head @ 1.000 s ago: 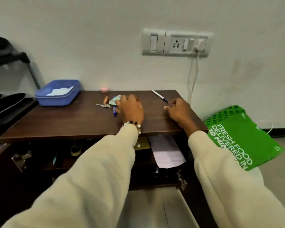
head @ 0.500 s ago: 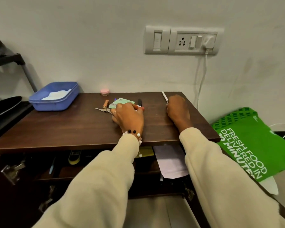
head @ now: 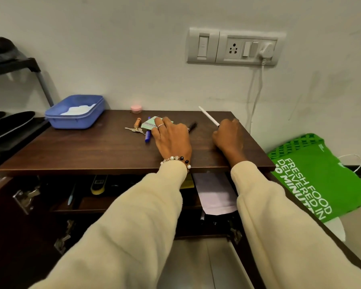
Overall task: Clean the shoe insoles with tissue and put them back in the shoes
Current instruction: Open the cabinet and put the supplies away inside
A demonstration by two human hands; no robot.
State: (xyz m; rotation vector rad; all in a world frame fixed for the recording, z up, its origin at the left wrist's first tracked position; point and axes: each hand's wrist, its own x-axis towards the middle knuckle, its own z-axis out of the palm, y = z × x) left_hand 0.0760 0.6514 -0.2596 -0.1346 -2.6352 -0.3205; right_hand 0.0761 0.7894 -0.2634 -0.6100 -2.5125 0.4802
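Observation:
My left hand (head: 172,140) lies palm down on the dark wooden cabinet top (head: 92,147), its fingers resting on a pale green card (head: 149,123); a black pen (head: 193,125) sticks out from under it. My right hand (head: 229,137) is curled, holding the lower end of a white pen (head: 207,115). A blue tub (head: 56,122) with white tissue (head: 77,110) stands at the back left. Two flat black insole-like shapes (head: 10,124) lie on a rack to the left. A black and yellow shoe (head: 98,184) shows inside the cabinet.
Keys (head: 133,129), an orange tube (head: 137,122), a blue pen (head: 148,136) and a pink jar (head: 136,108) lie on the top. Both cabinet doors stand open; a white sheet (head: 215,195) hangs off the shelf. A green bag (head: 319,176) leans right, under a wall socket (head: 233,47) with cable.
My right hand moved back to the white pen and took hold of its end. My left hand shifted slightly, uncovering a black pen. The camera moved closer.

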